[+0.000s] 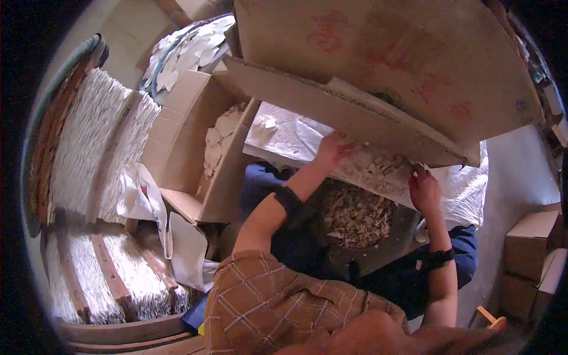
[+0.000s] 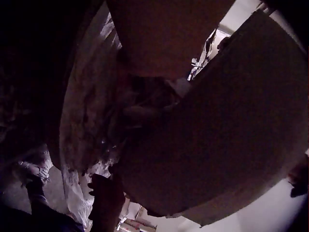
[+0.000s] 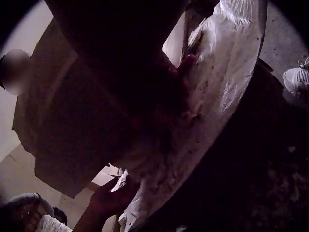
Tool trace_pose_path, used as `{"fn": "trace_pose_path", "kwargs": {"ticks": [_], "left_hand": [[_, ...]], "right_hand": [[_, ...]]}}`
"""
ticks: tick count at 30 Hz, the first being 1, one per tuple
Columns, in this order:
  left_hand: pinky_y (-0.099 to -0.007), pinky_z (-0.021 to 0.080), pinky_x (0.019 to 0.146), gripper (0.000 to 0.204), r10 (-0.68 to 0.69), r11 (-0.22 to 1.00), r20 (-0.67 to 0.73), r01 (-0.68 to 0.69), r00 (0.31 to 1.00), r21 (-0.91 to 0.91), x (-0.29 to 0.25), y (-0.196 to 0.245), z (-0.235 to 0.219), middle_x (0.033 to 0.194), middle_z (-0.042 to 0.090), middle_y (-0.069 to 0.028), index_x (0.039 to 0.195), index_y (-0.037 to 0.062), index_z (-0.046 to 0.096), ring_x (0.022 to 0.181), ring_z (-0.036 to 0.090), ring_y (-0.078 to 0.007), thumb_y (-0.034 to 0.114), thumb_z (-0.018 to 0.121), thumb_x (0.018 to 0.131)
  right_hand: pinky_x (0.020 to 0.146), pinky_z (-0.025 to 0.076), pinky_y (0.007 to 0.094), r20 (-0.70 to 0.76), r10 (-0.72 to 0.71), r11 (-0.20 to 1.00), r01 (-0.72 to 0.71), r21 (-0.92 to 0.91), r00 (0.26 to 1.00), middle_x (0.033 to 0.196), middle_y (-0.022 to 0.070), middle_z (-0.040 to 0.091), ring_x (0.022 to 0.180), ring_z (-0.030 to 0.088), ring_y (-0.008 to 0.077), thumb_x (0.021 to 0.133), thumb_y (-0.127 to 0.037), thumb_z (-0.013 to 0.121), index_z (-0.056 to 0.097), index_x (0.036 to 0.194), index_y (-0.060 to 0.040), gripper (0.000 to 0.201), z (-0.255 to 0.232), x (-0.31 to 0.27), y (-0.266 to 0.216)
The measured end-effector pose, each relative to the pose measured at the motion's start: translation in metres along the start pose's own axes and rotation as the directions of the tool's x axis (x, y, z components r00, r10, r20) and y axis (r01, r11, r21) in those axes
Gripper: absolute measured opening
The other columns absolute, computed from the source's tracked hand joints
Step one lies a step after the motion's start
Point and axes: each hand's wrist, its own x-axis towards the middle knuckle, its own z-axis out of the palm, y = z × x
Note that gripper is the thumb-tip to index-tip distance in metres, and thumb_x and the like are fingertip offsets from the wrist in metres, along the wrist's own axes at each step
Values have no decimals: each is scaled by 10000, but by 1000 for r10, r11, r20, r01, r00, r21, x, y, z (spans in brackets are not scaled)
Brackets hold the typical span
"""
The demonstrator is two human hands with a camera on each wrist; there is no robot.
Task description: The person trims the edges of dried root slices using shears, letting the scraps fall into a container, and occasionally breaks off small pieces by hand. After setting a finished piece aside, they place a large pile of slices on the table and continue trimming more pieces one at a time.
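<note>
A white-covered surface (image 1: pixel 299 139) lies across the person's lap, with pale flat scraps (image 1: pixel 376 168) scattered on it under a raised cardboard flap. The left hand (image 1: pixel 334 149) reaches over its middle, fingers extended beside the scraps; no object shows in its grip. At the scraps' right side, the right hand (image 1: pixel 425 189) has bent fingers near the flap's lower edge; whether they pinch something is unclear. Dark silhouettes of the right hand (image 2: pixel 107 200) in the left wrist view and the left hand (image 3: pixel 113 198) in the right wrist view show little detail.
Broken scraps (image 1: pixel 358 219) fill a container between the legs. An open carton (image 1: pixel 177 127) with pale pieces stands left, near stacked white sheets (image 1: pixel 89 142). A large cardboard panel (image 1: pixel 384 53) rises ahead. Boxes (image 1: pixel 529 242) stand at right; a round tray (image 1: pixel 189 50) sits behind.
</note>
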Motion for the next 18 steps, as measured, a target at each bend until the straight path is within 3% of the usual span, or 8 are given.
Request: {"fn": "trace_pose_path", "kwargs": {"ticks": [2, 6, 8, 9, 10, 11, 17, 18], "left_hand": [[-389, 481, 715, 372, -31, 997, -158, 42, 987, 65, 10, -8, -12, 1096, 500, -128, 1136, 75, 428, 906, 532, -277, 312, 467, 851], [-406, 507, 623, 292, 55, 987, -39, -49, 998, 155, 18, -23, -17, 878, 494, -71, 1056, 62, 472, 694, 525, -232, 196, 517, 800], [-384, 490, 628, 321, -62, 990, -212, 33, 975, -139, 24, -30, -15, 897, 514, -98, 996, 44, 512, 695, 534, -240, 200, 604, 730], [-384, 490, 628, 321, -55, 989, -213, 24, 976, -145, 35, -43, -28, 897, 514, -98, 996, 44, 512, 695, 534, -240, 200, 604, 730], [-376, 476, 629, 359, 140, 965, -151, -101, 979, 241, 52, -61, -51, 906, 520, -115, 972, 33, 524, 723, 535, -248, 215, 642, 685], [-368, 463, 629, 398, 295, 780, -19, -229, 955, 583, 62, -71, -62, 915, 527, -132, 949, 23, 535, 751, 535, -255, 230, 679, 640], [-375, 438, 690, 606, 312, 948, -90, -303, 946, 95, 55, -67, -28, 962, 519, -148, 1031, 16, 503, 877, 502, -294, 227, 758, 523], [-375, 438, 690, 606, 315, 947, -89, -307, 945, 94, 43, -54, -9, 962, 519, -148, 1031, 16, 503, 877, 502, -294, 227, 758, 523]], "right_hand": [[674, 426, 459, 16, -32, 999, 32, 4, 999, 877, 190, 566, 797, 548, 368, 764, -199, 507, 481, 1082, -87, 338, -5, -1, -3], [685, 426, 454, 37, -141, 989, 139, 50, 989, 891, 194, 564, 822, 543, 369, 772, -207, 496, 478, 1092, -87, 341, 10, -3, 2], [690, 428, 450, 128, -111, 993, 116, -31, 986, 899, 196, 564, 825, 541, 373, 772, -208, 494, 476, 1098, -88, 348, 14, 0, 5], [694, 429, 447, 212, -62, 990, 87, -112, 975, 907, 198, 564, 828, 540, 377, 772, -208, 492, 474, 1105, -89, 354, 14, 1, 5], [694, 429, 447, 210, -67, 989, 93, -117, 975, 907, 198, 564, 828, 540, 377, 772, -208, 492, 474, 1105, -89, 354, 14, 1, 4], [693, 429, 446, 201, -61, 990, 85, -113, 978, 903, 202, 564, 822, 540, 379, 772, -210, 490, 478, 1097, -87, 348, 13, 1, 4], [681, 432, 441, 163, -32, 986, 58, -158, 986, 866, 197, 565, 803, 547, 361, 773, -209, 482, 502, 1011, -73, 275, 3, 1, -5], [679, 433, 437, 184, -10, 987, 40, -159, 983, 858, 195, 565, 802, 549, 353, 771, -207, 482, 507, 985, -68, 256, 2, 2, -6]]}}
